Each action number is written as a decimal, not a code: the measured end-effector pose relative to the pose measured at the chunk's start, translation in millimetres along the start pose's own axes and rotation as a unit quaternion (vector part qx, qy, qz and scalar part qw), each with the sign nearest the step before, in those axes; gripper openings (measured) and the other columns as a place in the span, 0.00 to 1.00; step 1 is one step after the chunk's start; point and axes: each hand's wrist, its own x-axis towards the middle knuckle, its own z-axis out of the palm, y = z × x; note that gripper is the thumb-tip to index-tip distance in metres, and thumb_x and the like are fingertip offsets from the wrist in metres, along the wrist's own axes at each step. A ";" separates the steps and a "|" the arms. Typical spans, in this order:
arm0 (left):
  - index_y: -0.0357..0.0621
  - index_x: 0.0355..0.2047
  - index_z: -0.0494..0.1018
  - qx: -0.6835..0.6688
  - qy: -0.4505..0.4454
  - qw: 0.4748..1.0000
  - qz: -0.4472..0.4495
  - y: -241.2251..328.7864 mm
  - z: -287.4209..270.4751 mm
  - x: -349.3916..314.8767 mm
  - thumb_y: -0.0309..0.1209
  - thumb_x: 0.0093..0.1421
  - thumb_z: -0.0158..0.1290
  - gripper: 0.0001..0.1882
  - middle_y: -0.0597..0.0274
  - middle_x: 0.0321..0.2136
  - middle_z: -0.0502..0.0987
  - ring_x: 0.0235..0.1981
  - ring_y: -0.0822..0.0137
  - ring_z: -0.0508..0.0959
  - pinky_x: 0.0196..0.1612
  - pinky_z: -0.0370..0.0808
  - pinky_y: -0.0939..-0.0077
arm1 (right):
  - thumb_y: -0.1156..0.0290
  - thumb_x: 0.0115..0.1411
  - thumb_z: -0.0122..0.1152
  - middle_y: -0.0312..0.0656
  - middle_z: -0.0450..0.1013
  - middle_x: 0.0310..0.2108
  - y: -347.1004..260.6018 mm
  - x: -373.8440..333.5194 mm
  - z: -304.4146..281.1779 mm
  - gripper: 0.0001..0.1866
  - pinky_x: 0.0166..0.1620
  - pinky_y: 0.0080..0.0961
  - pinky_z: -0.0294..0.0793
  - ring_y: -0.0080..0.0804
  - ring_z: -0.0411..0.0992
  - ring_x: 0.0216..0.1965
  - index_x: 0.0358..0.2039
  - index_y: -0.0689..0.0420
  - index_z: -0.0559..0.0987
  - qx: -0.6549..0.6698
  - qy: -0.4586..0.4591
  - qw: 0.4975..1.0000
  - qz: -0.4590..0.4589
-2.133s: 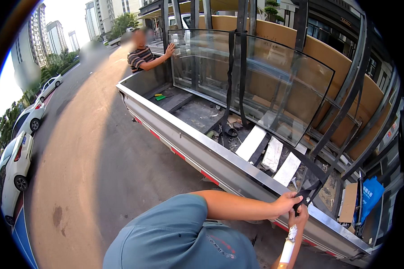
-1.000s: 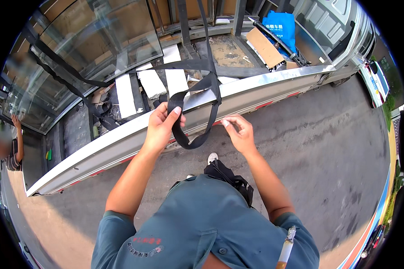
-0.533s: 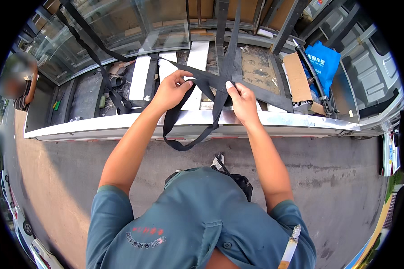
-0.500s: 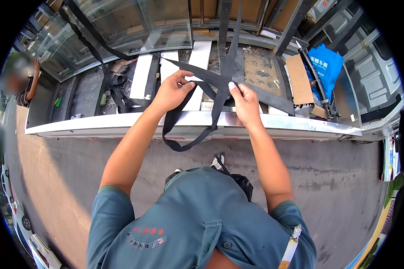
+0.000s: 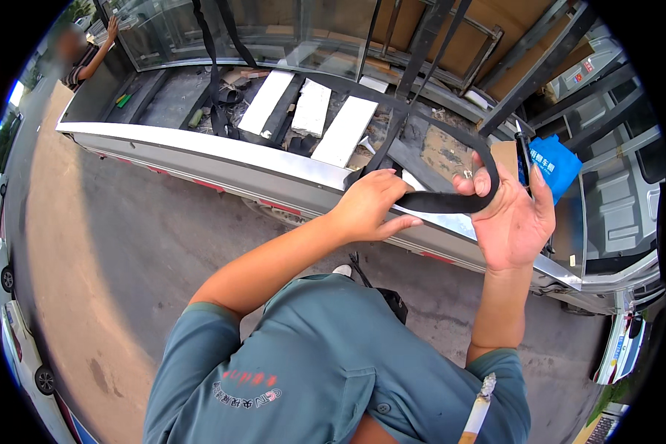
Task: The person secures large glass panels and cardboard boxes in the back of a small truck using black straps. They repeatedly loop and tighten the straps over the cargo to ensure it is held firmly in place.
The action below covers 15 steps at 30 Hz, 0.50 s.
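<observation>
A flat black strap [image 5: 444, 203] curves in a loose loop.

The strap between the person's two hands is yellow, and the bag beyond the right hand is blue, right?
Not quite: the strap between the left hand and right hand is black in the head view, not yellow. The bag beyond the right hand is blue.

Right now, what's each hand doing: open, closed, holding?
Left hand: closed over the black strap, holding it.
Right hand: mostly open, the strap looping against it.
</observation>
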 end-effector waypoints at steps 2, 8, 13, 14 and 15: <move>0.36 0.35 0.75 -0.096 -0.055 0.986 -0.122 6.3 -9.0 -20.5 0.42 0.66 0.60 0.18 0.48 0.26 0.75 0.32 0.44 0.76 0.44 0.73 0.53 | 0.45 0.70 0.45 0.56 0.79 0.42 10.8 1.7 -11.0 0.41 0.70 0.49 0.58 0.59 0.72 0.59 0.60 0.77 0.67 0.032 -0.034 0.998 -0.040; 0.41 0.25 0.68 -0.373 -0.011 0.895 -0.243 94.3 -34.5 -72.1 0.45 0.76 0.48 0.24 0.67 0.18 0.65 0.21 0.71 0.63 0.28 0.63 0.73 | 0.52 0.72 0.33 0.57 0.80 0.51 122.8 -1.6 -54.8 0.32 0.73 0.55 0.50 0.57 0.67 0.66 0.59 0.61 0.77 -0.282 -0.148 0.938 -0.133; 0.46 0.23 0.67 -0.493 0.059 0.826 -0.268 86.7 -23.4 -89.6 0.49 0.77 0.44 0.27 0.73 0.20 0.64 0.22 0.79 0.58 0.25 0.56 0.78 | 0.57 0.70 0.36 0.49 0.79 0.35 216.6 -17.9 -64.7 0.26 0.60 0.49 0.69 0.50 0.76 0.45 0.34 0.61 0.81 -0.532 -0.066 0.792 -0.291; 0.46 0.23 0.66 -0.550 0.081 0.781 -0.284 88.5 -23.7 -87.7 0.50 0.77 0.44 0.27 0.73 0.19 0.63 0.21 0.79 0.57 0.25 0.56 0.79 | 0.57 0.70 0.36 0.47 0.77 0.30 217.0 -20.2 -61.0 0.25 0.52 0.46 0.69 0.49 0.74 0.37 0.28 0.60 0.78 -0.534 -0.055 0.800 -0.266; 0.45 0.23 0.66 -0.561 0.094 0.764 -0.305 91.8 -26.3 -88.8 0.51 0.77 0.45 0.28 0.73 0.19 0.62 0.21 0.79 0.57 0.26 0.56 0.79 | 0.58 0.70 0.36 0.45 0.74 0.25 216.7 -23.1 -57.0 0.25 0.43 0.43 0.70 0.48 0.71 0.30 0.23 0.59 0.74 -0.536 -0.044 0.808 -0.242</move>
